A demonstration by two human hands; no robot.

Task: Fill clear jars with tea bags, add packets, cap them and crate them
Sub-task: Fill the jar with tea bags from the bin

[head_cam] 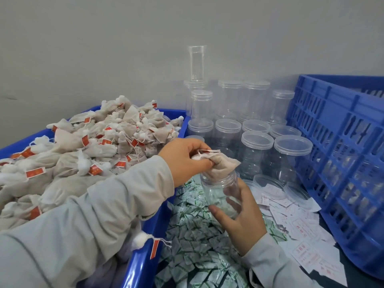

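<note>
My right hand [242, 219] grips an uncapped clear jar [220, 189], tilted, near the middle of the view. My left hand [184, 159] pinches a beige tea bag [221, 165] with a white string, and the bag's lower part sits in the jar's mouth. A heap of tea bags [83, 146] with red tags fills the blue bin [143, 254] at the left. Green-and-white packets [193, 242] lie piled under the jar. A blue slotted crate [336, 142] stands at the right.
Capped empty jars [257, 150] stand in stacked rows against the wall behind my hands. Loose clear lids [297, 192] and white paper slips [305, 229] with red print lie beside the crate. One tea bag [145, 240] hangs over the bin's rim.
</note>
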